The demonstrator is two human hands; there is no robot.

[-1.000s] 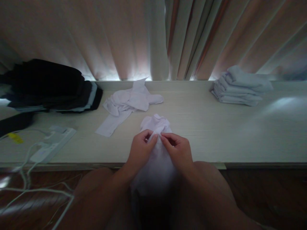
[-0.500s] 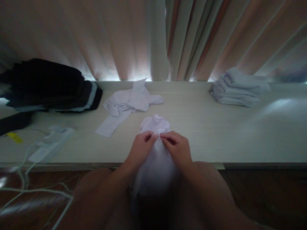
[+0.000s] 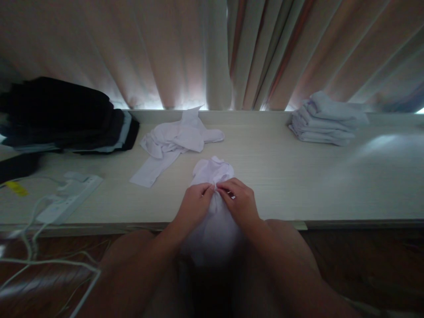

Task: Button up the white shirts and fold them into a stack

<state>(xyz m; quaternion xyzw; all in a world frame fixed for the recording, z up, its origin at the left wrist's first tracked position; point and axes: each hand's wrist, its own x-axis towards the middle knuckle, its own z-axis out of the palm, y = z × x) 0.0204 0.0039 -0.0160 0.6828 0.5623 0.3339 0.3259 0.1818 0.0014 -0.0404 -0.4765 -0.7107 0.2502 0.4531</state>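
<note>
A white shirt hangs over the table's front edge into my lap, its bunched top part resting on the tabletop. My left hand pinches its fabric between thumb and forefinger. Close against it, my right hand grips the same spot from the other side, fingertips nearly touching the left ones. Whatever small detail lies between the fingertips is too fine to make out. Beyond my hands, a crumpled white garment lies loosely on the table with one strip-like part stretched toward me.
Dark folded clothes are piled at the left rear of the pale table. A white power strip with cables lies at front left. Folded white clothes are stacked at right rear, before the curtain.
Both hands have shifted slightly left, still pinching the shirt, and the right hand's fingers have tilted a little. The whole view has moved slightly.
</note>
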